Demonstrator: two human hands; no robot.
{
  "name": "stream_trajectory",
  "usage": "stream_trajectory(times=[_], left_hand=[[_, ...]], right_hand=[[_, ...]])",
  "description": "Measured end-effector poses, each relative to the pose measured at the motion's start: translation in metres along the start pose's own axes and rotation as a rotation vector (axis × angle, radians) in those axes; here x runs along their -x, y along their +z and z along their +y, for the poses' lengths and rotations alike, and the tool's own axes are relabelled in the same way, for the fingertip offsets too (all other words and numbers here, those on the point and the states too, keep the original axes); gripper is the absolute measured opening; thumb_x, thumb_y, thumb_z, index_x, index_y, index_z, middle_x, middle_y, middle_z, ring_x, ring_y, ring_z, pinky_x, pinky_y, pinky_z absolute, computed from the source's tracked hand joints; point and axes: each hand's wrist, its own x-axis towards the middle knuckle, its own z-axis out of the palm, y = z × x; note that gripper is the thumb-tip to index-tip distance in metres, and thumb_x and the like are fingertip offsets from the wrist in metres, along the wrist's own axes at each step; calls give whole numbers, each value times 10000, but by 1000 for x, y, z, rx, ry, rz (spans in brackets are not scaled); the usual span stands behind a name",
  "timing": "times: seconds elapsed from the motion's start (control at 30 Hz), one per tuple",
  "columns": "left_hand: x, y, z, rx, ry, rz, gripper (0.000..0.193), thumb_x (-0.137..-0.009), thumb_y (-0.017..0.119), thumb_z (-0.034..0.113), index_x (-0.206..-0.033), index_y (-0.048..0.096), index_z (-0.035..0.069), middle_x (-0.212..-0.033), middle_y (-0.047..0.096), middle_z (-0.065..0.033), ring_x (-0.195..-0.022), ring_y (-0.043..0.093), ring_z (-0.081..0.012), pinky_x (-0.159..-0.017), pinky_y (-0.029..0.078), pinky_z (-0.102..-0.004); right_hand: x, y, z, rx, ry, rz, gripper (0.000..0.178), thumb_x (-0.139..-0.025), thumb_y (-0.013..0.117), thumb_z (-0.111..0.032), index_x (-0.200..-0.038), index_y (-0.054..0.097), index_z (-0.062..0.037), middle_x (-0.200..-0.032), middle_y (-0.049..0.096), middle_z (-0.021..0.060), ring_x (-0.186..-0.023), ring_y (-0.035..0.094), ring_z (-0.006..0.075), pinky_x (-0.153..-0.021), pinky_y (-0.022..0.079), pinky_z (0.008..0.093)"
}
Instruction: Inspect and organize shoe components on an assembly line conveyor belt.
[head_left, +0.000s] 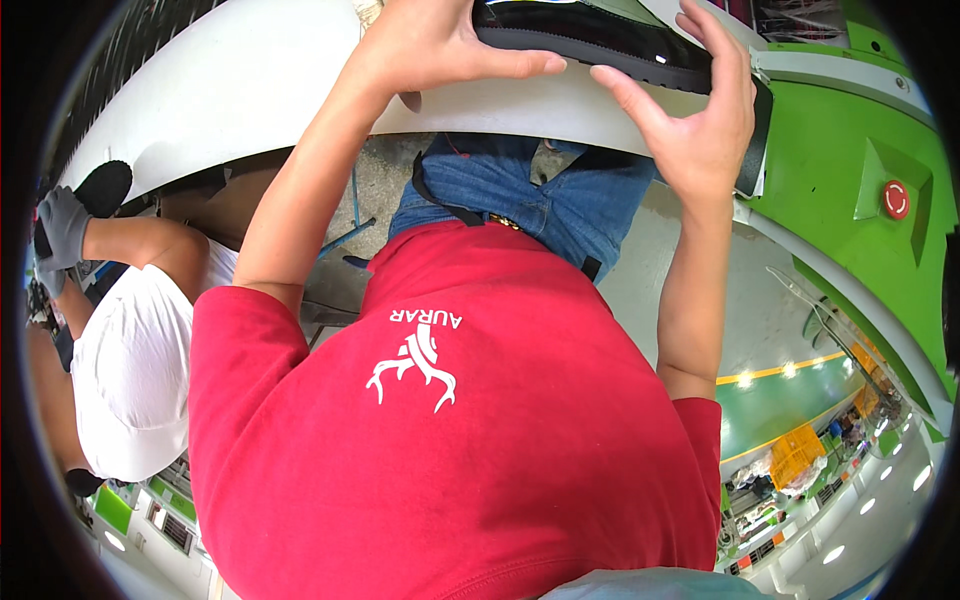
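Observation:
A glossy black shoe (600,32) with a thick ridged sole is at the top edge of the view, partly cut off, over the pale table. My left hand (430,50) grips its left end, thumb stretched along the sole's edge and other fingers mostly out of sight. Around the right end curves my right hand (705,120), its fingers against the upper and its thumb just below the sole. A small dark rounded piece (411,101) shows under my left wrist.
The white curved table (240,80) spans the top left. At right stands a green machine (850,170) with a red button (896,199). On the left, a co-worker in a white cap (135,380) and a grey glove (65,225) holds a black sole-shaped piece (105,188).

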Motion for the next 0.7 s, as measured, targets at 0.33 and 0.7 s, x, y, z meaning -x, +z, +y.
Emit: stream_trajectory(times=[0.33,0.7], left_hand=[[-3,-3,19,12,-30,26,1028,-652,967,418,-1467,508,-8,-1286,573,-234,-1244,591,-427,-1069,492,-472],[-40,33,51,-564,434,-104,639,-694,901,465,-1147,681,73,-1153,650,-144,-1234,592,-360,-1142,390,-541]], right_hand=[[22,18,13,-23,92,28,598,-702,1016,-344,-1229,801,-161,-1233,754,35,-1185,682,246,-1081,454,424],[33,-8,37,-314,163,-93,602,-759,992,-174,-1308,770,-65,-1307,761,92,-1216,701,236,-1089,533,385]])
